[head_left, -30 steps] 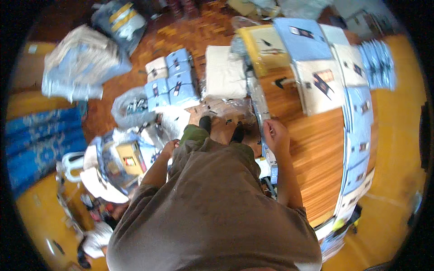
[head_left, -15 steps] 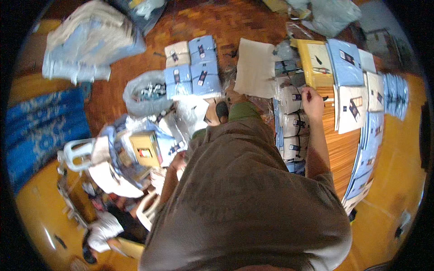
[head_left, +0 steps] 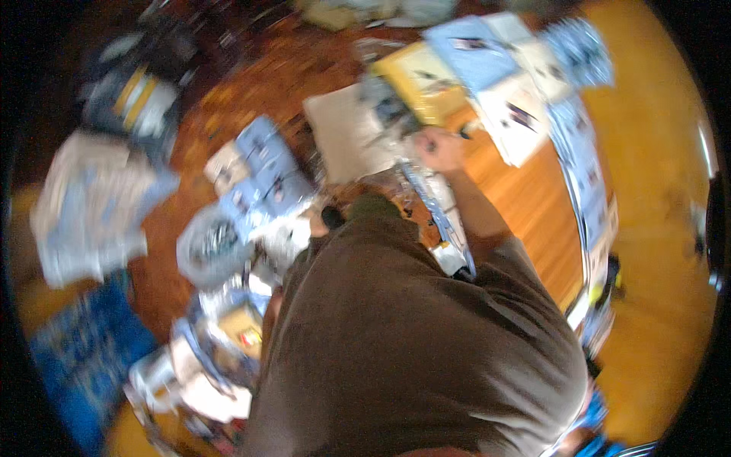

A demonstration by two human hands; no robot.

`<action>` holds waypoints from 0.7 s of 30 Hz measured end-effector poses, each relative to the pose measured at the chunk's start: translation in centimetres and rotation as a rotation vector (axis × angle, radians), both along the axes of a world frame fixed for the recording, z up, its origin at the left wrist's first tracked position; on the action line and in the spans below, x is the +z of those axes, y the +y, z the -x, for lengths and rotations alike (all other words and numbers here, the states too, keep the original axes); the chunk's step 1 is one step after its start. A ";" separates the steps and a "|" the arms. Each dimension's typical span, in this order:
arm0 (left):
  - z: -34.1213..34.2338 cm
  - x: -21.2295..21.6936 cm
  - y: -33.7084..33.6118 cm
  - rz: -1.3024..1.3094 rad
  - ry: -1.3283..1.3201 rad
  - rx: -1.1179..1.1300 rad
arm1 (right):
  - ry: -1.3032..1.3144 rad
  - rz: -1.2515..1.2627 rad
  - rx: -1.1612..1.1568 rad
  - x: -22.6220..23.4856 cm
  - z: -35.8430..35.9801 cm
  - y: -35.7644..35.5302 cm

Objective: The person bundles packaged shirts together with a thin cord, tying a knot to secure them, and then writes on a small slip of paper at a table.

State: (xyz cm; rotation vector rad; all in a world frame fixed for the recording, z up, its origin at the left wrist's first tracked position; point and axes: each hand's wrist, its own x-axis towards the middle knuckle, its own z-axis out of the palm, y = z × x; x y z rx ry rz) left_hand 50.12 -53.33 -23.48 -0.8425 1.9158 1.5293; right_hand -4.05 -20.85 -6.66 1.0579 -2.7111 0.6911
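My right hand [head_left: 440, 148] is over the left edge of the wooden table, its fingers curled in and smeared by motion. Whatever it may hold cannot be made out. Just beyond it lies a yellow packet [head_left: 419, 80] in clear plastic. Folded garments in clear bags, a white one [head_left: 514, 118] and a light blue one [head_left: 470, 49], lie farther along the table. To the hand's left is a beige sheet [head_left: 339, 133]. Packed garments [head_left: 442, 198] stand partly hidden by my right forearm. My left hand is hidden beside my shirt; only a sliver of skin shows there.
Bagged blue and beige garments [head_left: 263, 171] are stacked on the parquet floor at left, beside a plastic bag [head_left: 213, 244] of small items. A large garment pile [head_left: 99, 206] stands farther left. The wooden table [head_left: 518, 206] fills the right, edged by blue garment packs [head_left: 586, 167].
The whole view has turned, and the table things sit farther left and up in it. My right hand stays by the table edge, fingers still curled. My left hand has gone out of sight.
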 end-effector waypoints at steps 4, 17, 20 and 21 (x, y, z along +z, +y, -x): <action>1.9 4.5 -0.3 0.084 -0.035 -0.107 | -0.020 0.083 0.056 0.2 -0.8 -0.4; -5.8 4.3 10.2 -0.028 0.067 0.760 | -0.048 0.028 0.133 0.1 -0.7 -2.3; -9.8 -0.2 12.0 -0.288 0.020 1.006 | -0.113 0.044 0.096 0.5 -1.1 -2.5; -10.3 -0.4 12.2 -0.263 0.002 0.980 | -0.139 0.052 0.094 0.4 -1.5 -2.4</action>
